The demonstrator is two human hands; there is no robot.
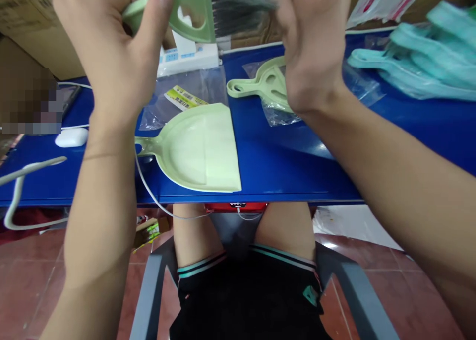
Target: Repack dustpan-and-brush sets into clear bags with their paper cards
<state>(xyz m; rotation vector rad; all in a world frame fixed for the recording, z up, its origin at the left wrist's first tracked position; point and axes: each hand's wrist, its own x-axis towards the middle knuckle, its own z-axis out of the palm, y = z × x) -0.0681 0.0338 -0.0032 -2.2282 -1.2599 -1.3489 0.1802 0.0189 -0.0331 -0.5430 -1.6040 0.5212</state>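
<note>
My left hand [111, 42] is raised near the camera, fingers wrapped round the handle of a pale green hand brush [193, 12]. My right hand [312, 42] is closed over the brush's dark bristles [241, 5]. Below them a pale green dustpan [201, 149] lies flat on the blue table [282, 156], handle to the left. A second green dustpan [267, 84] lies farther back on a clear plastic bag, partly hidden behind my right wrist.
A clear bag with a yellow label [184, 98] lies behind the near dustpan. Teal plastic items [424, 57] are piled at the back right. A white earbud case [71, 137] and white cables [22, 181] sit at the left. Cardboard boxes [26, 12] stand behind.
</note>
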